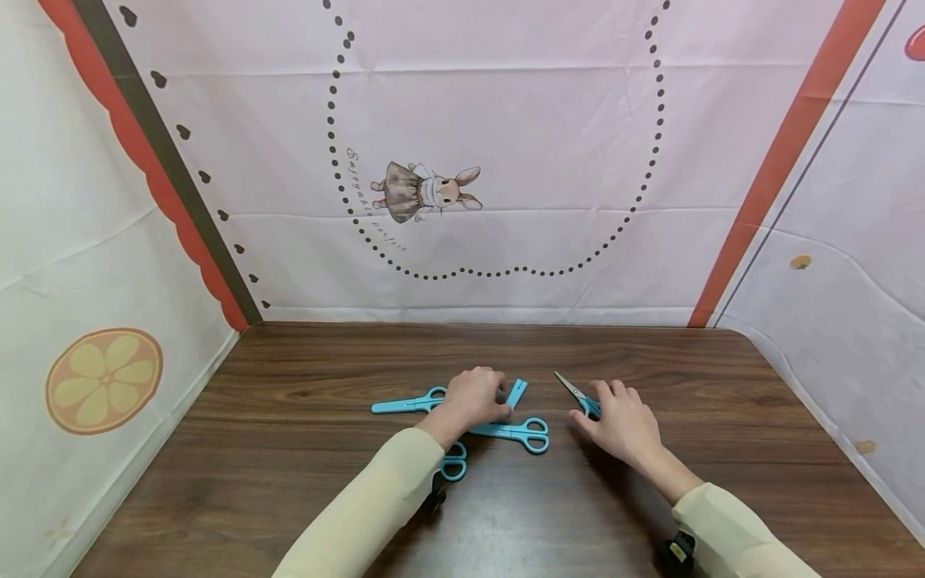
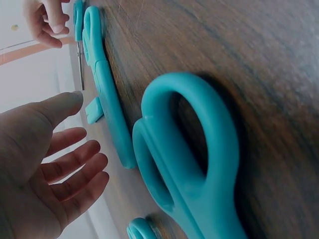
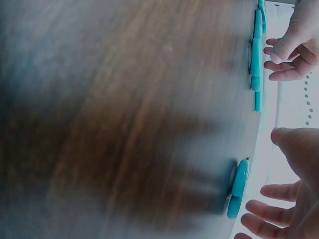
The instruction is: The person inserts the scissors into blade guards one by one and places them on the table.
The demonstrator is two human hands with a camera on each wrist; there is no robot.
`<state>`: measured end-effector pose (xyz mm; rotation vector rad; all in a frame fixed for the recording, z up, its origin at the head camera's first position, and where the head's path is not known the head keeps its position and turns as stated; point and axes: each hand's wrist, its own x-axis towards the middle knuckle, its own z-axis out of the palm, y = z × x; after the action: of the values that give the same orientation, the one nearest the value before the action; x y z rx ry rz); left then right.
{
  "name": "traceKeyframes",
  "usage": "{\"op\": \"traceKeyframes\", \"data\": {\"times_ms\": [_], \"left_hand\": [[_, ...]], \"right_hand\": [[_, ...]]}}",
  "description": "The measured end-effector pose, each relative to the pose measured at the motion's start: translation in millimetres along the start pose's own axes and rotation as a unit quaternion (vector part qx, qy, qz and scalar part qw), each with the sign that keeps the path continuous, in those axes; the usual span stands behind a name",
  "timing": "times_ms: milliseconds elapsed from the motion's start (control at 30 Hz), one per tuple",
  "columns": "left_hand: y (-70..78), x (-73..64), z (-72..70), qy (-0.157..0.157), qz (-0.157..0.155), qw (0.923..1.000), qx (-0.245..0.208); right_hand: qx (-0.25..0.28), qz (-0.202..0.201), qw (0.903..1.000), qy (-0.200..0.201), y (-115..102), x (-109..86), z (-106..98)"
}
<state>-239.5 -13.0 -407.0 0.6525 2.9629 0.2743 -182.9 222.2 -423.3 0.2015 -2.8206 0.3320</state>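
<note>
My left hand hovers over the cluster of light-blue scissors, thumb and fingers spread and holding nothing. Below it lies a pair of scissors with its blades in a blue sheath. A separate blue blade cover lies just beyond the thumb. On the right, my right hand is beside the handles of small scissors whose metal blades are bare. Its fingers are parted, with a gap to the blue handles in the right wrist view.
Another sheathed pair of scissors lies to the left, its handles partly behind the left hand. Beneath the left wrist, more scissor handles show. The brown wooden table meets a printed cloth at the back.
</note>
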Motion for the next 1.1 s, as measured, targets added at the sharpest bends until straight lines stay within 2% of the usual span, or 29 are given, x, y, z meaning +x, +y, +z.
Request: {"op": "traceKeyframes", "data": {"times_ms": [400, 667, 1100], "left_hand": [[0.2, 2.2, 0.7, 0.004, -0.009, 0.9998, -0.015], [5.5, 4.0, 1.9, 0.001, -0.028, 0.9995, -0.011], [11.1, 6.7, 6.2, 0.002, -0.044, 0.999, -0.005]], "right_hand": [[-0.004, 0.018, 0.9996, -0.022, 2, -2.7, -4], [-0.009, 0.033, 0.9977, -0.058, 2, -2.4, -4], [-0.027, 0.031, 0.996, -0.08, 3, -2.6, -2]]}}
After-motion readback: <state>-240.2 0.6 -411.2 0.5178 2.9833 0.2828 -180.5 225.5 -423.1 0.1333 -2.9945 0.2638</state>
